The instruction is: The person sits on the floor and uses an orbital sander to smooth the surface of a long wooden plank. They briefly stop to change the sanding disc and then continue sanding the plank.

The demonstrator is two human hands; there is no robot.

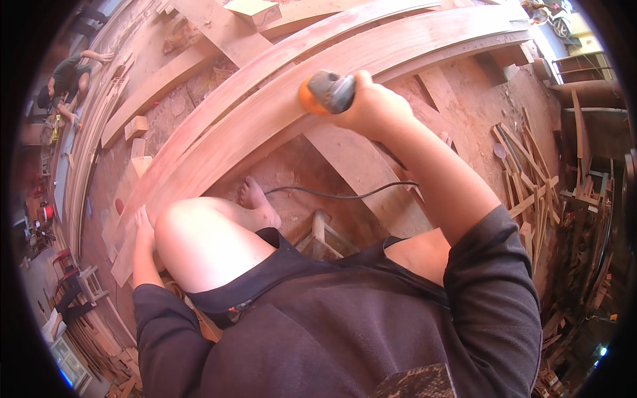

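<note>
My right hand (375,106) is wrapped round an orange and grey power sander (326,91), which sits on the face of a long, wide wooden board (259,123). The sander is slightly blurred. Beside my bent left knee, my left hand (143,229) lies on the board's near left end with its fingers stretched out, partly hidden by the knee. A second long board (272,53) runs alongside, just beyond the first. Under the boards, thick timber beams (365,162) lie crosswise. A dark power cord (338,196) runs between my legs.
Wooden blocks (136,127) stand left of the boards. Thin wood offcuts (531,172) are piled at the right. A person (70,79) crouches by long planks at the far left. My bare foot (253,196) is beneath the board's near edge. Dust covers the floor.
</note>
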